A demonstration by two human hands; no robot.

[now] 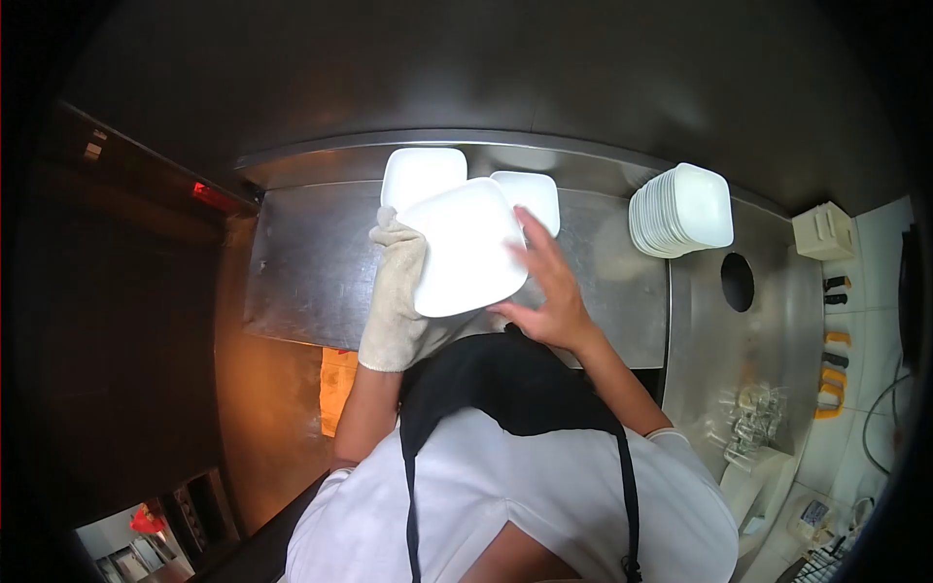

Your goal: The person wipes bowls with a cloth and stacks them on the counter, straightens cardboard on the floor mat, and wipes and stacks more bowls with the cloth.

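Note:
A white square plate (465,251) is held up in front of me over the steel counter. My left hand (397,282), covered by a beige cloth, grips the plate's left edge. At its right edge is my right hand (552,291), thumb and fingers spread apart, the fingertips blurred over the rim; whether they touch it I cannot tell. Behind the held plate, a white plate (424,173) at the left and another white plate (536,197) at the right are partly hidden by it.
Farther right on the steel counter (311,262) a tall stack of white plates (702,206) leans over. Beyond it are a round hole (738,282), a white block (824,231), several knives with black or yellow handles and some glasses (756,420).

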